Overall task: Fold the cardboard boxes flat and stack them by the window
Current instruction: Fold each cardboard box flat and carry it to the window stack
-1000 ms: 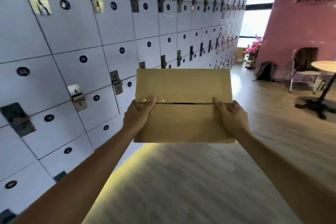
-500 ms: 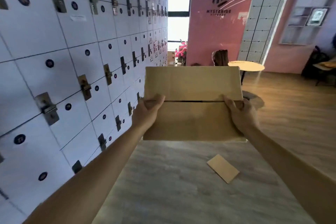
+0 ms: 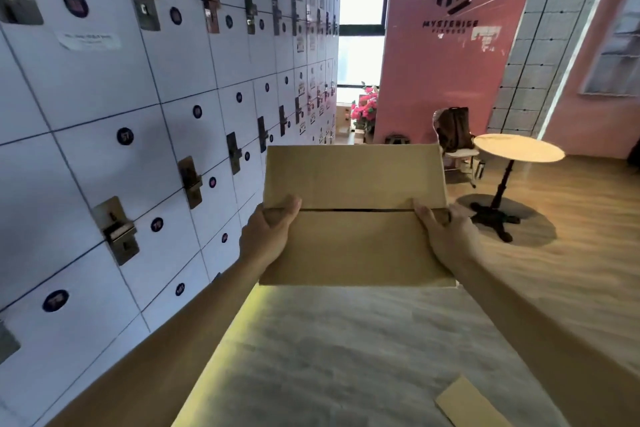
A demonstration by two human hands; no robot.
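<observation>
Two hands grip one cardboard box point(image 3: 356, 215) by its sides. Left hand point(image 3: 268, 236) and right hand point(image 3: 446, 236) each curl thumbs over its top seam.

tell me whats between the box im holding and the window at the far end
In the head view, a narrow aisle of floor runs from the cardboard box to the window, with pink flowers and what look like cartons standing near the window.

cardboard box point(image 3: 356, 218) held up flat-faced, seam across middle | left hand point(image 3: 268, 232) grips left edge | right hand point(image 3: 446, 236) grips right edge | locker wall point(image 3: 138, 114) at left | cardboard piece point(image 3: 467, 404) on floor | round table point(image 3: 517, 148) at right
</observation>
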